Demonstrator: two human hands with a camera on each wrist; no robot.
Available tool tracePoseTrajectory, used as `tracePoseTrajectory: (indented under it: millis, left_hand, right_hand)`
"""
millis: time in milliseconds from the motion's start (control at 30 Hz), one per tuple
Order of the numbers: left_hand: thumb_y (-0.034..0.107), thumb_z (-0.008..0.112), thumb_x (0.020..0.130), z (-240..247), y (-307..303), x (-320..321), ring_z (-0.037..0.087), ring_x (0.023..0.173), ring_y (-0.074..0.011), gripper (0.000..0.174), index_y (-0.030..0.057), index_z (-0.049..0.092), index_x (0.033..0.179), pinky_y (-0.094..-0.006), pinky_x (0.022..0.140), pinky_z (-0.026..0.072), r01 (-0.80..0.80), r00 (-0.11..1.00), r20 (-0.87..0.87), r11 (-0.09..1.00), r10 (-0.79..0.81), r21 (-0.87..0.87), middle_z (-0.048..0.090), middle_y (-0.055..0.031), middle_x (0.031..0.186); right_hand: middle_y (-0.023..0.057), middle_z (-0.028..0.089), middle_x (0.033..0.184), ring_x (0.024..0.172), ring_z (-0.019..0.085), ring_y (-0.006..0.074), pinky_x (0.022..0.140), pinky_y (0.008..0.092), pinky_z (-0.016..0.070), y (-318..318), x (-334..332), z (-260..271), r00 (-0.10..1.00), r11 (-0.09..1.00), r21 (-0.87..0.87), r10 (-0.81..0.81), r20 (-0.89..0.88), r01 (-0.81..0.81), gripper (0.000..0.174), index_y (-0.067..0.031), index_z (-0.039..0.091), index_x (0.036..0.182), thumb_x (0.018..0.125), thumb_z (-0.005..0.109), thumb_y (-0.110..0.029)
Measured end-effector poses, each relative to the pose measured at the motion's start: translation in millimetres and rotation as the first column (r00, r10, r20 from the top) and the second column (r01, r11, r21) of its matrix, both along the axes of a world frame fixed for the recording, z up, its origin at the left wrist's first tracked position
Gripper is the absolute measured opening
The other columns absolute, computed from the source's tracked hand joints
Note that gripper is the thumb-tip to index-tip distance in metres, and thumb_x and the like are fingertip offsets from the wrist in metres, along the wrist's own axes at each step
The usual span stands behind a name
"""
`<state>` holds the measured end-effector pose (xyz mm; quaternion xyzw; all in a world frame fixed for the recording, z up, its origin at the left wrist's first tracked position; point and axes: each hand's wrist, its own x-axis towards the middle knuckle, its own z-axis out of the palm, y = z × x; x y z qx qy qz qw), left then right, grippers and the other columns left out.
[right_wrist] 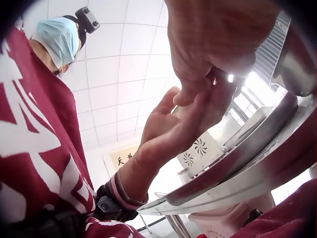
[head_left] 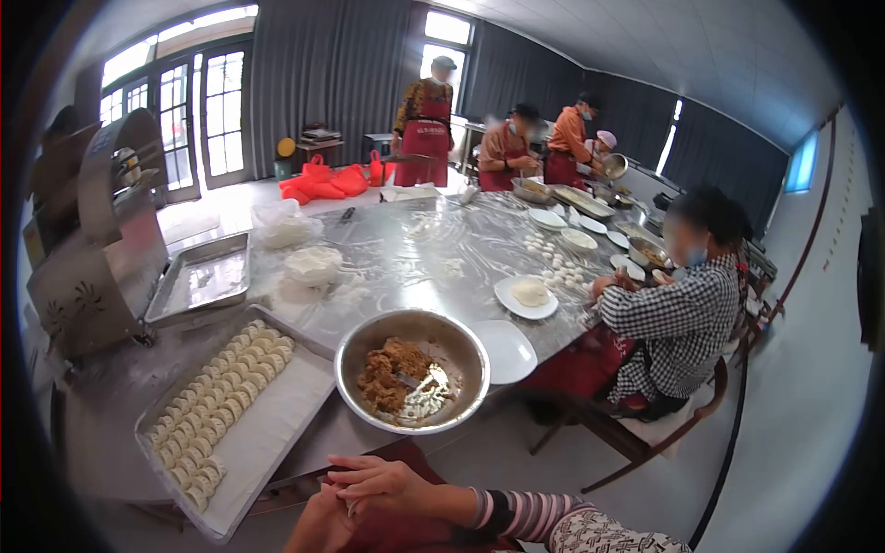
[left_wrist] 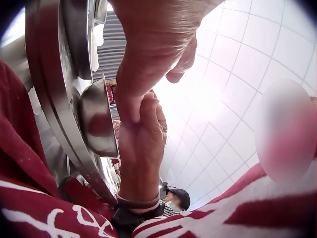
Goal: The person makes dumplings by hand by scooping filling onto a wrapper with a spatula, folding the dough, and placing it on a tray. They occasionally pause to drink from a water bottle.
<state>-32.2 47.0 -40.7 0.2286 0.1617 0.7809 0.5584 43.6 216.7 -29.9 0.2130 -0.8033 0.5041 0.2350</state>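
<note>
In the head view my two hands meet low in front of me, close to the table's near edge. My right hand (head_left: pixel 383 481) lies over my left hand (head_left: pixel 323 518), its fingers reaching across. From the right wrist, the left hand (right_wrist: pixel 181 129) shows palm up, with right fingertips against it. A pale sliver shows between the fingers; I cannot tell what it is. Beyond the hands stands a steel bowl (head_left: pixel 472 369) of brown filling (head_left: pixel 392 369) with a pale patch and a utensil in it. Left of it, a tray (head_left: pixel 290 419) bears rows of crimped dumplings (head_left: pixel 217 396).
A white plate (head_left: pixel 512 355) sits right of the bowl. Further back are an empty steel tray (head_left: pixel 207 276), a mound of flour (head_left: pixel 313 264), a plated piece of dough (head_left: pixel 530 292) and several dough balls. A seated person (head_left: pixel 673 304) works at the right; others stand behind.
</note>
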Motion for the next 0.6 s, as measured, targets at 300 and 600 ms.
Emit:
tracePoseTrajectory:
  millis: [300, 600]
  left_hand:
    - [0.038, 0.042, 0.100, 41, -3, 12, 0.052, 0.118, -0.0202, 0.051, 0.0015, 0.040, 0.136, -0.0327, 0.100, 0.0411, 0.007, 1.000, -0.008, 0.984, -0.009, -0.175, 0.052, -0.0134, 0.130]
    - [0.055, 0.038, 0.096, 26, -10, 7, 0.047, 0.122, -0.0232, 0.069, -0.0004, 0.037, 0.138, -0.0369, 0.102, 0.0376, -0.026, 0.997, -0.071, 0.955, 0.005, -0.294, 0.047, -0.0134, 0.134]
  right_hand:
    - [0.0084, 0.058, 0.130, 0.134, 0.040, 0.0326, 0.107, 0.0462, 0.0335, 1, 2, 10, 0.998, 0.995, 0.070, 0.069, 0.008, -0.069, 0.018, -0.0055, 0.072, 0.093, 0.075, 0.073, -0.011]
    - [0.0075, 0.058, 0.130, 0.137, 0.036, 0.0313, 0.110, 0.0476, 0.0264, -4, 0, 19, 0.996, 0.982, 0.165, 0.085, 0.032, -0.089, 0.013, -0.0067, 0.071, 0.087, 0.076, 0.073, -0.013]
